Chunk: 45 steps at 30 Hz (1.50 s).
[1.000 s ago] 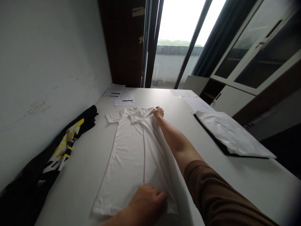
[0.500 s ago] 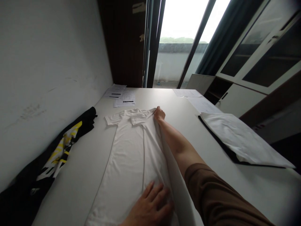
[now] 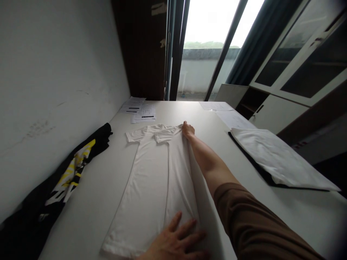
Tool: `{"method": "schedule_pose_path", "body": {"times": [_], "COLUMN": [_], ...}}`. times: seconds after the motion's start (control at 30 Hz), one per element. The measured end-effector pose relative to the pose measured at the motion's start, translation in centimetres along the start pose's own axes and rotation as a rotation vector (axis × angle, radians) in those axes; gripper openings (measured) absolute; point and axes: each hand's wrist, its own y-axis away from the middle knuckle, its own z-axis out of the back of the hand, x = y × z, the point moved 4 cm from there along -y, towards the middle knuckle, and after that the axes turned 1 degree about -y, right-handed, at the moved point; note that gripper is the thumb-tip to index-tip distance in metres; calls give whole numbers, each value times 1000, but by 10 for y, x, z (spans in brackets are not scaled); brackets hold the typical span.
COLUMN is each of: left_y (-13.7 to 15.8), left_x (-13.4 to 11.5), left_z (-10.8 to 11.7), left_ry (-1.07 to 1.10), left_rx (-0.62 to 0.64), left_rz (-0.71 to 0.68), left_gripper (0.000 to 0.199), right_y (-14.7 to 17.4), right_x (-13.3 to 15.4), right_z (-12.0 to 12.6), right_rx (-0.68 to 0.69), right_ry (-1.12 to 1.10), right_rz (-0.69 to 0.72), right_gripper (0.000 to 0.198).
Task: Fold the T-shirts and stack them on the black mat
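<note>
A white short-sleeved T-shirt (image 3: 150, 180) lies lengthwise on the table, folded over on itself so both sleeves point left. Far up at its collar and shoulder end, my right hand (image 3: 189, 130) pinches the fabric along the right edge, with the arm in a brown sleeve stretched forward. Close to me, my left hand (image 3: 177, 240) rests flat on the lower part of the shirt, fingers spread and slightly blurred. Its wrist falls outside the view.
A black garment with a yellow and white print (image 3: 72, 173) lies along the wall at left. Folded white cloth (image 3: 276, 159) sits on a black layer at right. Paper sheets (image 3: 143, 112) lie at the far left, more sheets (image 3: 230, 115) at the far right of the white table (image 3: 78, 224).
The shirt's top end and my right hand have shifted slightly right. My left hand's fingers have spread wider on the fabric.
</note>
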Motion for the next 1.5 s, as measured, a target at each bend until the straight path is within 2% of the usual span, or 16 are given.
{"method": "schedule_pose_path", "body": {"times": [0.07, 0.13, 0.23, 0.3, 0.4, 0.57, 0.77, 0.93, 1.07, 1.2, 1.27, 1.4, 1.5], "left_y": [0, -2, -8, -15, -22, -22, -17, -14, -14, -13, -10, -7, -10], "left_x": [0, -3, -11, -18, -25, -21, -25, -21, -10, 8, 18, 24, 18], "left_z": [0, -5, -16, -22, -22, -8, -9, -10, 2, 23, 28, 21, 10], "left_ry": [23, 26, 30, 30, 44, 192, 258, 301, 319, 410, 402, 346, 364], "left_rx": [-6, -66, -188, -217, -173, -92, 11, 13, 15, 39, 90, 228, 311], "left_rz": [-6, -11, 37, 76, 81, 112, 5, 15, 86, 235, 325, 375, 364], "left_gripper": [42, 37, 22, 11, 12, 24, 27, 24, 17, 31, 37, 60, 78], "right_y": [-1, 0, 9, 20, 41, 63, 58, 55, 59, 71, 78, 90, 84], "right_x": [-4, -6, -8, -8, -9, -10, -10, -13, -18, -23, -17, 12, 25], "right_z": [1, 2, 2, -1, -6, -7, 2, 5, 7, 16, 19, 9, -7], "right_rx": [4, 4, -10, -24, -25, 24, 45, 69, 73, -88, -153, -71, 27], "right_ry": [-6, -37, -103, -118, -79, -11, 3, -6, -67, -91, -77, -63, -29], "right_rz": [26, 28, 6, 17, 79, 199, 212, 248, 246, 184, 245, 510, 500], "right_gripper": [33, 33, 39, 46, 54, 41, 43, 43, 42, 44, 46, 50, 55]}}
